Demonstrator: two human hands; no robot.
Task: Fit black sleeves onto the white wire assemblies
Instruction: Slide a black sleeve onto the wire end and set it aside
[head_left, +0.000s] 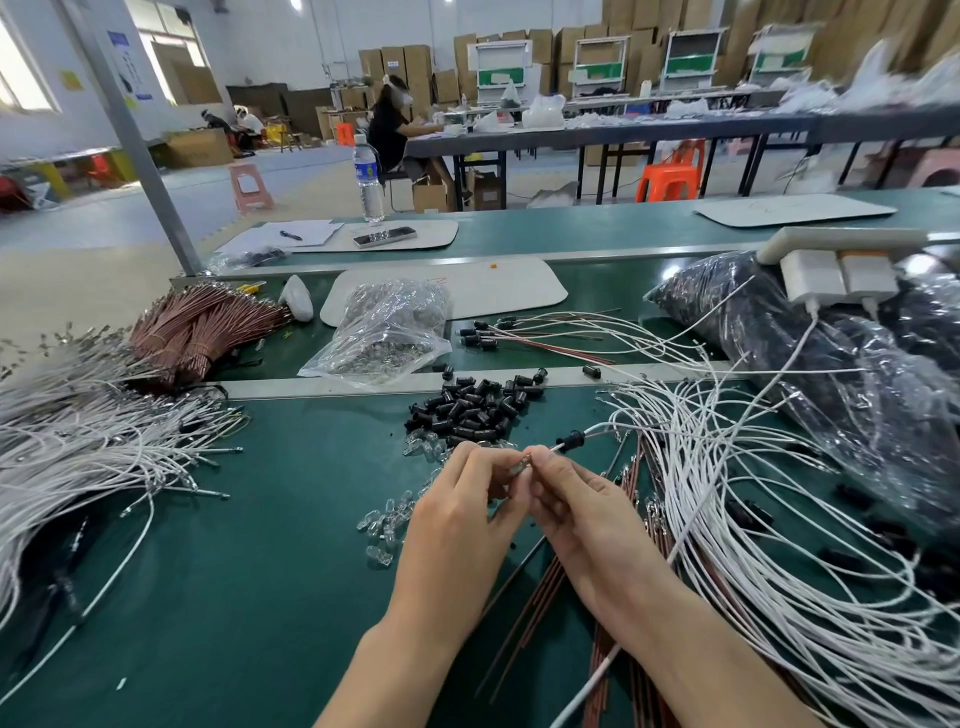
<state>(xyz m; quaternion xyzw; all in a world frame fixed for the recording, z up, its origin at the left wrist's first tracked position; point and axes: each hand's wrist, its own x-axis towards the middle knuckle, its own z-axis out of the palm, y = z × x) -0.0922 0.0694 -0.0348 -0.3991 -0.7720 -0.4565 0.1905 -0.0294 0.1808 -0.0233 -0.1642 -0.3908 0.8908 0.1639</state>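
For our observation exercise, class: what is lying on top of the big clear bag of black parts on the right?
A white power strip with two white chargers sits at the top of the bag. Their cables trail down over it. The bag surface beneath them is hidden.

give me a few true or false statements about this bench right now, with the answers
1. A black sleeve sits on the wire that the hands hold. True.
2. The water bottle lies on its side. False: it stands upright.
3. The pile of black sleeves lies beyond the hands. True.
4. The left hand is open and idle. False: it pinches the wire's end, as does the right hand.
5. The clear bulbs lie to the right of the right hand. False: they lie by the left hand, on its left.
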